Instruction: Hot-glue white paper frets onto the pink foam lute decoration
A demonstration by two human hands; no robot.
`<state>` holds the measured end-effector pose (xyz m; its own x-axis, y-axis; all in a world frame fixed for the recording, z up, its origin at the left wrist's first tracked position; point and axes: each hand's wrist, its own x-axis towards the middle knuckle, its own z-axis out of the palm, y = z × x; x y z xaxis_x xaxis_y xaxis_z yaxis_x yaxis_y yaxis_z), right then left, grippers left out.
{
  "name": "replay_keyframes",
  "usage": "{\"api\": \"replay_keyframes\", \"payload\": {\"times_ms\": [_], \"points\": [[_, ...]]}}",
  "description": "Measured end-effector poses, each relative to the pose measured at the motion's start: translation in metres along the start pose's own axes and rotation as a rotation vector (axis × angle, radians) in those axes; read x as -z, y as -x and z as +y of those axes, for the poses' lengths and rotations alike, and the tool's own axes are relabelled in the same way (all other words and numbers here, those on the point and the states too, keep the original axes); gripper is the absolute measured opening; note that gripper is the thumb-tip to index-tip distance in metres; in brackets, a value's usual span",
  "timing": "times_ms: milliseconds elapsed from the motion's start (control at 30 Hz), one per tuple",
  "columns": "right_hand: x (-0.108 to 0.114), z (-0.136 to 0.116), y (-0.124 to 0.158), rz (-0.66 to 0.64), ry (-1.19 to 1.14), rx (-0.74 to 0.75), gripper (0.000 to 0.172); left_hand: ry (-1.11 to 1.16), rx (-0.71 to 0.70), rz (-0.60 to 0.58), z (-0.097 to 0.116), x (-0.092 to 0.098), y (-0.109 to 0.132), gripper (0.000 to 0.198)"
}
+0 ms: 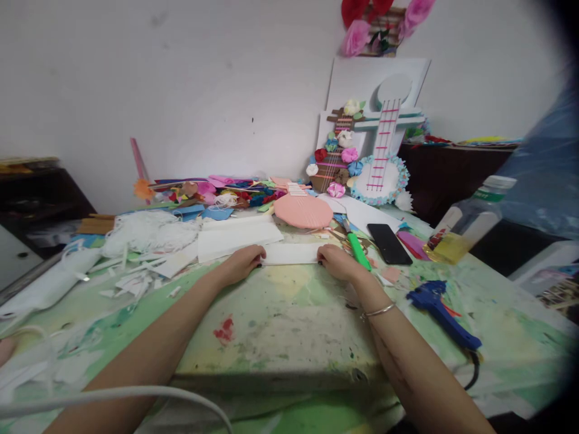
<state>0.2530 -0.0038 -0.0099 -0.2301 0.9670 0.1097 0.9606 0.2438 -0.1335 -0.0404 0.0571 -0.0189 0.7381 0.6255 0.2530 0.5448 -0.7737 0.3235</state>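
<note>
A white paper strip (291, 254) lies across the middle of the table, stretched between my two hands. My left hand (243, 263) is closed on its left end, fingers curled. At the other end, my right hand (335, 262) pinches the strip in the same way; a bracelet circles that wrist. Just behind the strip rests a round pink lute-like craft piece (303, 211) with white bars on its neck. Larger white paper sheets (237, 236) lie behind my left hand. A green utility knife (359, 249) is to the right of my right hand.
On the right are a black phone (389, 243), a blue glue gun (446, 316) and a tilted bottle (468, 223) of yellow liquid. White string (151, 232) and paper scraps (138, 283) cover the left. Decorated craft instruments (382, 150) lean on the wall. A white cable (149, 392) crosses the foreground.
</note>
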Motion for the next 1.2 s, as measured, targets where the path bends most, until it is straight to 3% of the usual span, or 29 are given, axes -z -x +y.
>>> {"api": "replay_keyframes", "payload": {"times_ms": [400,700,1200], "points": [[-0.004,0.004,-0.005,-0.033,0.027,-0.138,0.024,0.044,0.111,-0.069,-0.007,0.004,-0.001,0.006],[-0.004,0.002,-0.003,-0.058,0.037,-0.173,0.026,-0.001,0.115,-0.057,-0.009,-0.001,-0.002,0.010],[-0.001,-0.002,-0.002,-0.020,0.030,-0.351,0.020,-0.007,0.128,-0.031,-0.013,-0.003,-0.001,0.014]]}}
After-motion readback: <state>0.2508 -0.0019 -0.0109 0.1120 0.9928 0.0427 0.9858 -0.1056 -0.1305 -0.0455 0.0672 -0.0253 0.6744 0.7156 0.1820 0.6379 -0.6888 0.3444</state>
